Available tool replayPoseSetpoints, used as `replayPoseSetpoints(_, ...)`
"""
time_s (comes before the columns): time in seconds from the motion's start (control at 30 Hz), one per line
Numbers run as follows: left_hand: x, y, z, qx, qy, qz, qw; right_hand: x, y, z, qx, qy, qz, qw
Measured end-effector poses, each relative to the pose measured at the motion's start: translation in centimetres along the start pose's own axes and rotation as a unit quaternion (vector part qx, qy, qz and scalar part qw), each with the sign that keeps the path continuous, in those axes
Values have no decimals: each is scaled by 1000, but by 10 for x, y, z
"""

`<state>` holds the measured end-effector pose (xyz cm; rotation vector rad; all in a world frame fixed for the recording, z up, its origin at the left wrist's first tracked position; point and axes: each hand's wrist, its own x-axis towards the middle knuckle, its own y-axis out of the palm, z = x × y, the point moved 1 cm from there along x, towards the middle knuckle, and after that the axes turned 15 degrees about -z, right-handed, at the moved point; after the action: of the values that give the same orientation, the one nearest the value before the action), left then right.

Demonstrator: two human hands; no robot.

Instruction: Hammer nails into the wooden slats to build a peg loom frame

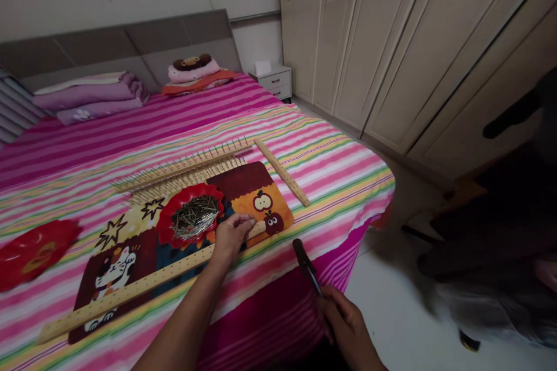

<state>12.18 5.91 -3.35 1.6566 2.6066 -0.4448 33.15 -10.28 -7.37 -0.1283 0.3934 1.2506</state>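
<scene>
My left hand is closed in a pinch at the right part of a long wooden strip dotted with small holes. Whatever lies between its fingertips is too small to make out. In my right hand, by the bed's edge, is a hammer with a dark head and bluish metal shaft, held right of the strip. Under the strip lies a patterned mat with cartoon prints. A red scalloped dish full of loose metal nails stands on the mat, beside my left hand.
Behind the dish lie wooden strips with rows of upright nails. Another bare strip lies to the right. A second red dish is at left. Folded bedding is by the headboard; wardrobes line the right side.
</scene>
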Motion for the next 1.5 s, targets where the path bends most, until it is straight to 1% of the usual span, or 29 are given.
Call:
replayPoseSetpoints(0.1,2,0,2,30,19,0,999,0,-1,-4,-6,7,-15,1000)
replayPoseSetpoints(0.23,6,-1,7,63,46,-1,997,-3,1,-7,-9,13,-18,1000)
replayPoseSetpoints(0.43,9,-1,11,107,82,4,991,-2,2,-8,-37,-15,-10,999)
replayPoseSetpoints(0.6,6,-1,7,143,108,7,984,0,4,-9,-40,-20,-20,999)
replayPoseSetpoints(0.73,1,-1,1,167,132,2,977,-1,9,-8,-33,-26,1,999)
replayPoseSetpoints(0.8,-1,-1,0,185,157,2,970,-2,14,-1,-36,-24,11,999)
replayPoseSetpoints(0.9,-2,-1,2,204,194,5,960,-2,22,19,-45,-42,9,998)
replayPoseSetpoints(0.97,-2,0,4,205,211,9,956,0,28,38,-61,-73,11,995)
replayPoseSetpoints(1.03,-2,1,6,214,227,14,950,4,34,56,-86,-108,26,990)
replayPoseSetpoints(1.17,-4,1,10,227,251,16,941,16,50,83,-162,-177,58,969)
replayPoseSetpoints(1.27,-5,2,12,232,265,13,936,20,62,94,-216,-210,65,951)
replayPoseSetpoints(1.37,-4,4,14,229,267,17,936,20,72,100,-240,-241,68,938)
replayPoseSetpoints(1.5,-4,4,16,212,270,26,939,22,78,97,-265,-279,57,921)
